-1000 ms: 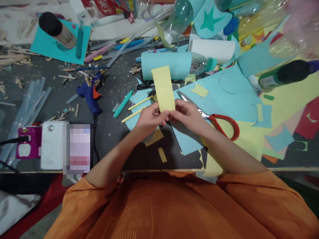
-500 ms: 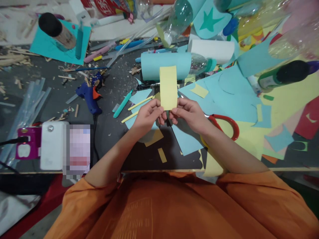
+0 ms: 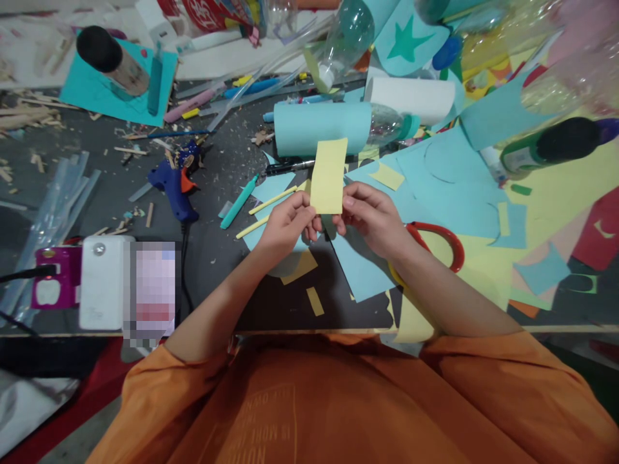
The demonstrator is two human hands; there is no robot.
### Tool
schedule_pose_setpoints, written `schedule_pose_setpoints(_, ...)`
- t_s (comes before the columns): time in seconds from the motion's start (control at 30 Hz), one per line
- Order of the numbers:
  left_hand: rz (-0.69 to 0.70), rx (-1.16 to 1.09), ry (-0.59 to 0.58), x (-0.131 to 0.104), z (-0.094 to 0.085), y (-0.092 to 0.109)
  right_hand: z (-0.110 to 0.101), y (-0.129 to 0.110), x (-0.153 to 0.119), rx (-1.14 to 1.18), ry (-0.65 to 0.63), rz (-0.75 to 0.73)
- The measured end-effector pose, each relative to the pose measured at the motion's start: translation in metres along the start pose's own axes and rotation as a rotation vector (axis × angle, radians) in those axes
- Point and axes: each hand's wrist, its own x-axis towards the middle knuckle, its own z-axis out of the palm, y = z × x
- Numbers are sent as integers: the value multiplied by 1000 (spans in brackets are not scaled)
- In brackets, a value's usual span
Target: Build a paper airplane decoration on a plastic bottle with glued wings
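A yellow paper strip (image 3: 329,177) stands up between my hands over the dark table. My left hand (image 3: 293,220) pinches its lower left corner between thumb and fingers. At the lower right edge, my right hand (image 3: 368,212) has its thumb and bent fingers against the paper. Behind the strip lies a bottle wrapped in light blue paper (image 3: 300,125). Red-handled scissors (image 3: 449,241) lie beside my right forearm, partly hidden. Two thin yellow sticks (image 3: 273,200) and a teal pen (image 3: 239,201) are left of my left hand.
A blue glue gun (image 3: 171,187) with a cable lies left. Farther left are a white power bank (image 3: 103,283) and clear glue sticks (image 3: 51,212). Blue paper sheets (image 3: 435,174) spread at right, near a black-capped green bottle (image 3: 556,145). Yellow scraps lie near the front edge.
The top of the yellow strip has tilted right and lowered slightly. My right hand has shifted a little right, with its thumb now at the strip's side edge.
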Motion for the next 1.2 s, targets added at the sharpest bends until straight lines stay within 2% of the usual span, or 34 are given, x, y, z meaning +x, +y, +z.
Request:
schedule_pose_setpoints(0.7, 21, -3, 21, 0, 0, -1, 0, 0, 1, 23, 18, 20)
schedule_pose_setpoints(1.0, 41, 98, 68, -2, -2, 0, 0, -1, 2, -3, 72, 46)
schedule_pose_setpoints(1.2, -1, 108, 56, 0, -3, 0, 0, 0, 3, 21, 35, 86)
